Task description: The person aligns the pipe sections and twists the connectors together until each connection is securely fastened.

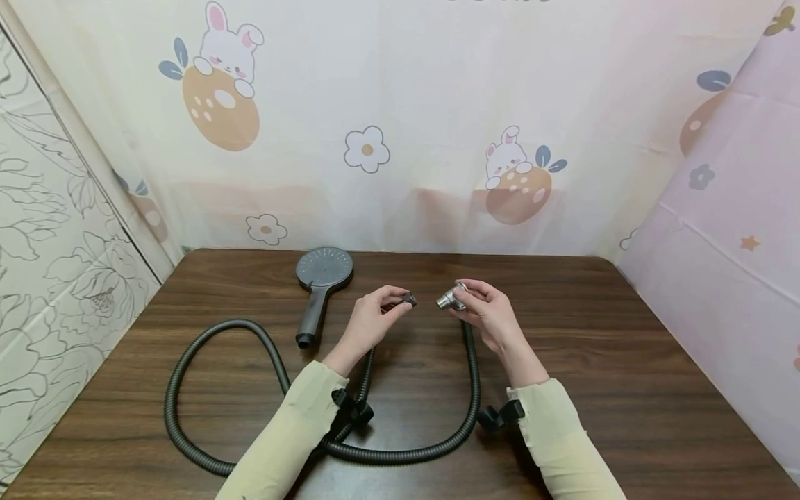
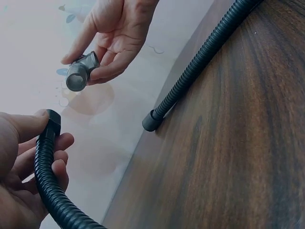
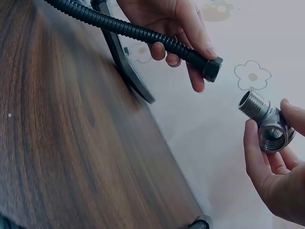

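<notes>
Between thumb and fingers, my left hand [image 1: 371, 316] holds one end of a black ribbed shower hose [image 2: 47, 179], by its hex nut [image 3: 212, 69]. My right hand [image 1: 490, 309] pinches a silver metal tee fitting [image 3: 267, 119]. Its threaded end [image 3: 253, 104] points toward the hose nut, a small gap apart. A wide opening with inner threads shows on the fitting's side in the right wrist view. Both hands are raised over the far half of the table. The hose's other end [image 2: 151, 121] lies on the table, below the right hand.
A grey shower head [image 1: 324, 267] lies at the table's back edge, left of the hands, handle toward me. The hose loops across the brown wooden table [image 1: 594, 389] and passes under the left forearm. Behind the table hangs a printed curtain [image 1: 400, 90].
</notes>
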{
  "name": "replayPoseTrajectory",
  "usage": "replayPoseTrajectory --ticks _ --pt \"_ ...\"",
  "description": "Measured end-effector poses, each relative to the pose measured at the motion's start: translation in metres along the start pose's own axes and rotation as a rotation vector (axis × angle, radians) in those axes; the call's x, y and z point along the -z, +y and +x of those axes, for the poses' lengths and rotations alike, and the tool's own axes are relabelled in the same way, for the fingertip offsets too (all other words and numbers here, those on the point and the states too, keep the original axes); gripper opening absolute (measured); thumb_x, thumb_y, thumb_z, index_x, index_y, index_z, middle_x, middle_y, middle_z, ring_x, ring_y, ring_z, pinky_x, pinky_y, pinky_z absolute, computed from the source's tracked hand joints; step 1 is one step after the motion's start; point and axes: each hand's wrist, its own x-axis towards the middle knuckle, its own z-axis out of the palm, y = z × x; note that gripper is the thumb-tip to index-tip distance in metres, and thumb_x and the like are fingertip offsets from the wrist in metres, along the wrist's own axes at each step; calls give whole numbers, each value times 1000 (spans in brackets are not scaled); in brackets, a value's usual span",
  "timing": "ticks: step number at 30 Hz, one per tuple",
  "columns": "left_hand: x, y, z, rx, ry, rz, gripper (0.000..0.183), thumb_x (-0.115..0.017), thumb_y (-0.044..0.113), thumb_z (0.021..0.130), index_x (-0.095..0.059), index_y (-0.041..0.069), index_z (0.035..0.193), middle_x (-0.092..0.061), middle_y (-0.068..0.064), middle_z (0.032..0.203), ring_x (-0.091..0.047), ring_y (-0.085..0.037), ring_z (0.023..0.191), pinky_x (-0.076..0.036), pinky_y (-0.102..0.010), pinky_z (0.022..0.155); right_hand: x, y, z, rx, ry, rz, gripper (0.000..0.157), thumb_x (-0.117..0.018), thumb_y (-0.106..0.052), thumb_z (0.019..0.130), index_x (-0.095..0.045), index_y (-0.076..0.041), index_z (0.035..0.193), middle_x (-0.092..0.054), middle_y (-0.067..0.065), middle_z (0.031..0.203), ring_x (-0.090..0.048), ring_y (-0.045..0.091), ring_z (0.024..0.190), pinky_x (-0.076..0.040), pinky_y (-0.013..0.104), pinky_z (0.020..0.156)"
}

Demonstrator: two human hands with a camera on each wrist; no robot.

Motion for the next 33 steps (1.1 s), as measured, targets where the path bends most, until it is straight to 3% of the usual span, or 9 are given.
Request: replayPoseTrajectory --ticks 2,6,12,22,33 --pt "1 1 0 -2 -4 3 28 -63 31 85 -63 17 109 -70 3 96 -62 -11 89 -49 -29 72 -2 -1 0 -3 6 2 37 -61 -8 86 -49 7 118 -61 0 98 -62 10 87 -52 28 77" --pt "1 1 -1 -7 -6 11 26 -63 32 85 -65 18 107 -69 3 96 -62 -11 92 -50 -30 74 -4 0 1 -7 25 8 33 -61 -7 86 -50 4 115 -61 -2 98 -61 9 87 -52 27 77" --pt "2 2 1 -8 7 17 24 -65 31 84 -65 18 104 -69 6 89 -61 -8 82 -49 -28 70 -11 -1 4 -9 30 15 34 -61 -7 86 -48 6 114 -61 -1 99 -62 8 85 -52 28 77" --pt "4 7 4 -6 0 7 24 -63 30 85 -64 14 103 -68 4 86 -59 -8 77 -48 -26 66 -16 -4 4 -18 52 38 18 -62 -5 85 -55 -3 101 -63 -3 94 -62 7 81 -52 23 71" --pt "0 5 5 -7 13 5 26 -63 33 84 -65 15 103 -70 4 90 -62 -11 88 -49 -31 75 -18 -4 7 -21 79 22 10 -61 -7 86 -57 -9 95 -65 -5 84 -62 5 75 -51 21 71"
